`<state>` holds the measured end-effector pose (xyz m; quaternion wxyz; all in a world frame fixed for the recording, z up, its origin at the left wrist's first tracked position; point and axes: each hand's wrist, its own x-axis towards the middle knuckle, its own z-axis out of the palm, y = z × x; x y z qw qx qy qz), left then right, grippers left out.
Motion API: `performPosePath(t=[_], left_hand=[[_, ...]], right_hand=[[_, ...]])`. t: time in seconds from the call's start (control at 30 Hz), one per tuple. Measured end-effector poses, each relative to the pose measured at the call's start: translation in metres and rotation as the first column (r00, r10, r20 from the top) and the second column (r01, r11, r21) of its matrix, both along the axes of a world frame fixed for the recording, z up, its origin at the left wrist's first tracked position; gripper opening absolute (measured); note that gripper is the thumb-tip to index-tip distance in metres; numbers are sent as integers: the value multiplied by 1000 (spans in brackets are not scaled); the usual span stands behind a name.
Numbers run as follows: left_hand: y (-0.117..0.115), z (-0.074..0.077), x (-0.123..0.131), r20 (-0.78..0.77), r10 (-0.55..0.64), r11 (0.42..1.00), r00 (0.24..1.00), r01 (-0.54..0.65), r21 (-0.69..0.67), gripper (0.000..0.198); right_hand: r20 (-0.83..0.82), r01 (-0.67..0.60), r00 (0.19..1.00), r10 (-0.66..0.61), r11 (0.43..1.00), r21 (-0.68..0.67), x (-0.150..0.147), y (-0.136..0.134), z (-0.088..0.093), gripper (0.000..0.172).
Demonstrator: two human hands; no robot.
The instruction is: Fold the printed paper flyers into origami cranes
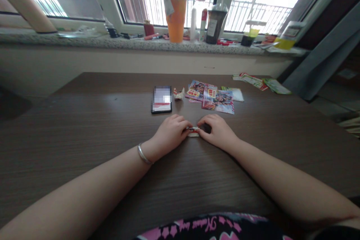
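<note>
Paper strip (193,134), left end: sitting midway across, well in from the far edge of the desk (84,120); possibly tearing if pulls are differing.
Right end: possibly slipping out if the pinch is loosening.
Left hand (173,129): pinching left end, palm facing down.
Right hand (218,130): pinching right end, thumb and forefinger arching.

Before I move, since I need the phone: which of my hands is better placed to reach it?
Probably the left hand: it is nearer the phone; the right hand is farther across. Both hold the small paper.
</note>
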<state>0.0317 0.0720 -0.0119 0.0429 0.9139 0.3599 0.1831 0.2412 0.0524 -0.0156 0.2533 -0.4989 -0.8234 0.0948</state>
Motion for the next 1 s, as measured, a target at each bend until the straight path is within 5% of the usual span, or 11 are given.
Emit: performPosePath(t=[1.0], left_hand=[[-4, 8, 3, -7, -127, 990, 992, 127, 57, 12]], right_hand=[[-25, -149, 989, 149, 989, 2, -1, -1, 2, 5]])
